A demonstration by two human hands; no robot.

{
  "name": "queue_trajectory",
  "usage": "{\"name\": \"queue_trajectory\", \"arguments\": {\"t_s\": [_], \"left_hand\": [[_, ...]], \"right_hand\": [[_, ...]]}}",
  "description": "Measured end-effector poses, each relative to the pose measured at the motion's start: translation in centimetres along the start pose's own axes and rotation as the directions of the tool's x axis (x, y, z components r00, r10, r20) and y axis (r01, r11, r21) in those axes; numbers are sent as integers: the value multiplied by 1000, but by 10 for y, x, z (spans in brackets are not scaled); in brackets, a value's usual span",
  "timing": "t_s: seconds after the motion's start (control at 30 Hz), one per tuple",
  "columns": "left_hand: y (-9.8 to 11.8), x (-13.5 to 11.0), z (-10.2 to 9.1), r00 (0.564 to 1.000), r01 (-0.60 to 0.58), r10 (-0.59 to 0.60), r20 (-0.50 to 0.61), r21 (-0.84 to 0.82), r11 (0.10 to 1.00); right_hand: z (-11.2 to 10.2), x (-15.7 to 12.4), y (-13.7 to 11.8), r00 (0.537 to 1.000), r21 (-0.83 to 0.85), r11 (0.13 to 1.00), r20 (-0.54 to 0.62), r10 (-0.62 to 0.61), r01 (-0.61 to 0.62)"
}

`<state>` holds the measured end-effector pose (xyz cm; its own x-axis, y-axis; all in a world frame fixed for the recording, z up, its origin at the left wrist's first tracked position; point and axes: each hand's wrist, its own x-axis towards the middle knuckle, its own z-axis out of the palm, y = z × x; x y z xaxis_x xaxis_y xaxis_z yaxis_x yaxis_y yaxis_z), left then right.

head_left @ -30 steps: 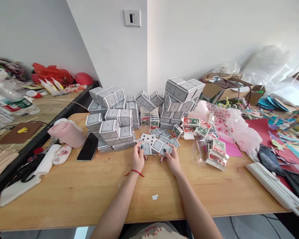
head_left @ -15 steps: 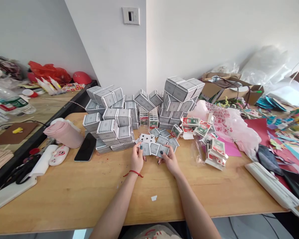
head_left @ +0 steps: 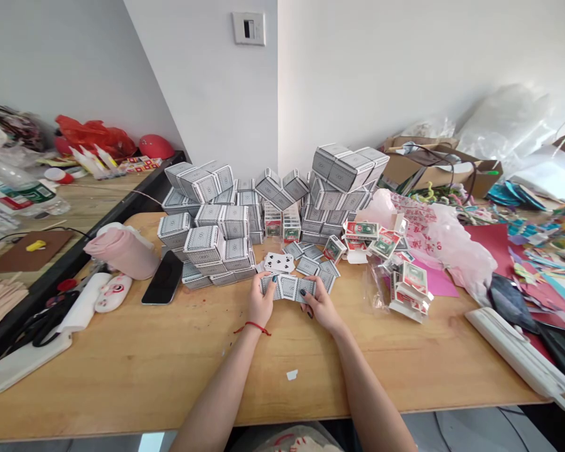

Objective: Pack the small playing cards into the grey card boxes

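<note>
Between my hands is a short row of grey-backed playing cards [head_left: 289,287], held just above the table. My left hand [head_left: 262,298] pinches the left end, thumb on top. At the right end, my right hand [head_left: 321,302] grips with its thumb pressed on the card back. Just behind them lies a face-up spade card [head_left: 279,262]. Loose face-down cards [head_left: 312,252] are scattered to its right. Boxy blocks covered in card backs are stacked at the left [head_left: 204,246] and the right [head_left: 332,182]. How the held cards join is too small to tell.
Red and green card boxes [head_left: 409,282] lie on the right beside a crumpled plastic bag [head_left: 452,242]. A phone [head_left: 162,278], a pink cylindrical item [head_left: 122,252] and a white power strip [head_left: 31,364] are on the left. A paper scrap [head_left: 292,375] lies near the front.
The row of cards between my hands has shifted and now bends differently, its middle card showing more fully. Both hands stay in nearly the same place.
</note>
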<state>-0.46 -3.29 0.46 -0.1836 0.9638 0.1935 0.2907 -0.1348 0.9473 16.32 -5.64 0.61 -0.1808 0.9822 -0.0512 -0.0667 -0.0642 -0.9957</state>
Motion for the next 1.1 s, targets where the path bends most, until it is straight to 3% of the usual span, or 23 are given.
{"name": "queue_trajectory", "arguments": {"t_s": [0.3,1.1], "left_hand": [[1,0,-2,1000,-8,8,25,20,1000],[-5,2,-2,1000,1,-1,-11,18,1000]], "right_hand": [[-4,-2,-7,999,-19,1000,49,-23,24],[-6,-2,-15,999,3,1000,36,14,-14]]}}
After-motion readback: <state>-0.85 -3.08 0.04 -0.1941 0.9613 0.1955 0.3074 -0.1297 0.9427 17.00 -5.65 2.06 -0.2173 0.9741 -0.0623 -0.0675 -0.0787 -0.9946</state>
